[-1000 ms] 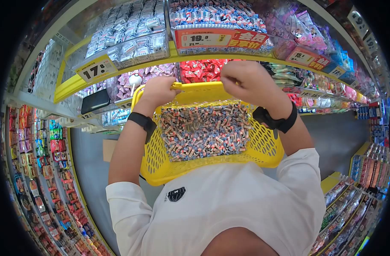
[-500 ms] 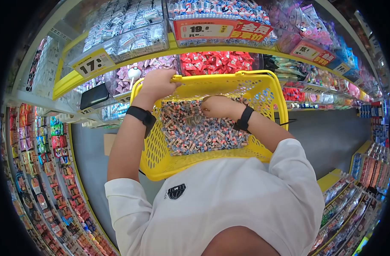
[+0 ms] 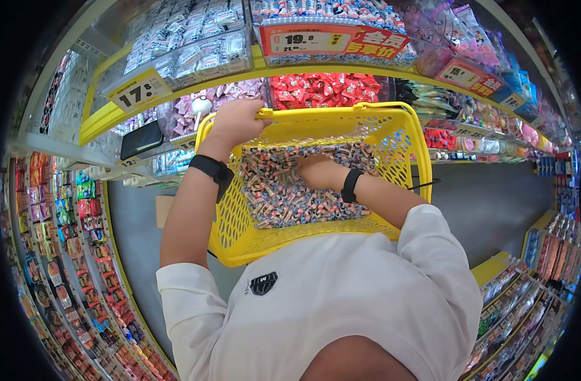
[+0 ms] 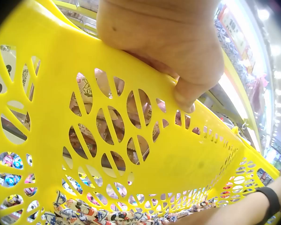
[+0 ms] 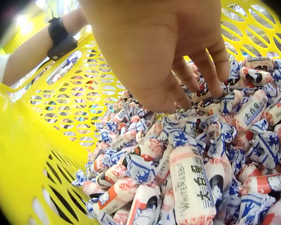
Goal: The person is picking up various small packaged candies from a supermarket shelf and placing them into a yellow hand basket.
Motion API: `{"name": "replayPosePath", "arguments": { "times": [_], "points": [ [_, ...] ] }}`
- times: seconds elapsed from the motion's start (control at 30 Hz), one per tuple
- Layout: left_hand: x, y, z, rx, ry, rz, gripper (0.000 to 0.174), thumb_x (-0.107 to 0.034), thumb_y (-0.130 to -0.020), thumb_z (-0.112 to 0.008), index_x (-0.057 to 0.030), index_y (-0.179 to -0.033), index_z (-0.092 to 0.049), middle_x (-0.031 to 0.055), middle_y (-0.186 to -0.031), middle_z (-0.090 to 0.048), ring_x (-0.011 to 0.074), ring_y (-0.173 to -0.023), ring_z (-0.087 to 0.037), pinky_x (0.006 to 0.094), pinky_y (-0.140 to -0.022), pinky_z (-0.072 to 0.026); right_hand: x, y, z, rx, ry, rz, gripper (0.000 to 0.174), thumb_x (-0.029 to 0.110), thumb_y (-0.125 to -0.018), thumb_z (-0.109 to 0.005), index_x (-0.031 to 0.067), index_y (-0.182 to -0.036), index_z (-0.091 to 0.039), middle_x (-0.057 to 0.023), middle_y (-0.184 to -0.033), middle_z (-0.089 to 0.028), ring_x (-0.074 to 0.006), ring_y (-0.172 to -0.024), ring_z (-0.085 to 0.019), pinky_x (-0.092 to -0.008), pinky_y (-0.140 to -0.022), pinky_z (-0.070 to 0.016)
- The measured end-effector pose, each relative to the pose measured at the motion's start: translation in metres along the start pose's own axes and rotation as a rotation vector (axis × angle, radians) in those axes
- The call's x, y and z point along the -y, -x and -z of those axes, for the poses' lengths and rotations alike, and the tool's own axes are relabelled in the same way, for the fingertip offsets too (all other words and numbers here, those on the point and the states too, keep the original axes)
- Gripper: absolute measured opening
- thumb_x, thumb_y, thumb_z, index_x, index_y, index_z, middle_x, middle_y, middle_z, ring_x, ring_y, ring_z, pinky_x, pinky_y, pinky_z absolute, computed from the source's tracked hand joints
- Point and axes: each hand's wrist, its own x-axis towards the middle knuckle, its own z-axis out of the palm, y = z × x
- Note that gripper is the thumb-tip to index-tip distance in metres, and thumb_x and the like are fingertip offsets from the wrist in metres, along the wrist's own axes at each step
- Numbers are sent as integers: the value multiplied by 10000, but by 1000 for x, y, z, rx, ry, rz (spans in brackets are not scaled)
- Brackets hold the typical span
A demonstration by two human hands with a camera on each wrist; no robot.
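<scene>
A yellow shopping basket (image 3: 233,244) holds a thick layer of wrapped White Rabbit candies (image 3: 284,206) in white, red and blue paper. My left hand (image 3: 239,120) grips the far rim near its left corner. In the left wrist view the thumb (image 4: 185,96) comes over the rim onto the inner wall. My right hand (image 3: 322,173) is down inside the basket at the candies. Seen from the right wrist, its fingers (image 5: 206,70) reach out fairly straight and touch the candies, with the fingertips partly hidden among them.
Candy shelves with price signs (image 3: 306,42) stand right beyond the basket. Red wrapped candies (image 3: 325,92) fill a bin just past the rim. A dark phone (image 3: 141,141) and a white round-headed stick (image 3: 201,109) lie at the shelf's left. More snack racks (image 3: 81,254) flank the grey floor.
My right hand has come down from above the basket's far rim into the candies, first with fingers curled, then reaching lower. The left hand has stayed on the rim.
</scene>
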Motion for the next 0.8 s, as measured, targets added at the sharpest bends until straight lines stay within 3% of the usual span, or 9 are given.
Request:
{"name": "replayPosePath", "arguments": {
  "times": [0.07, 0.17, 0.47, 0.67, 0.8],
  "points": [
    [0, 0, 0, 4, 0, 1, 280, -345, -804, -705, -86, -888, -642, 137, -848, -671, 360, -854, -639, 479, -740, -481, 1, 3, -1, 7, 40, 19, 247, 102, -822, -601, -10, -1031, -669, -221, -1200, -561, -369, -902, -640, -483, -768, -537],
    [-2, 0, 1, 11, -2, 10, 281, -348, -805, -704, -86, -885, -641, 137, -847, -672, 360, -852, -639, 478, -736, -480, 3, 7, -16, -152, 68, 12, 264, 108, -830, -599, -10, -1057, -663, -222, -1193, -560, -367, -901, -637, -480, -765, -538],
    [-1, 0, 2, 15, -4, 11, 283, -353, -801, -706, -91, -887, -643, 136, -844, -672, 357, -857, -638, 477, -739, -478, -3, 2, -9, -131, 33, 42, 291, 106, -841, -591, 7, -1106, -662, -219, -1104, -589, -382, -924, -628, -493, -783, -524],
    [-2, 0, 2, 15, -2, 5, 283, -350, -798, -708, -89, -885, -642, 136, -835, -669, 358, -854, -638, 479, -739, -478, 9, 7, 21, -268, -144, -15, 247, 95, -806, -604, 36, -1039, -660, -204, -1048, -592, -374, -958, -623, -489, -794, -515],
    [-2, 0, 3, 28, 0, 13, 286, -352, -796, -710, -88, -884, -643, 137, -836, -669, 358, -849, -639, 477, -736, -481, 10, 7, 32, -326, -278, 52, 206, 94, -813, -593, 73, -1009, -656, -166, -1030, -590, -363, -954, -617, -464, -789, -516]
  ]
}}
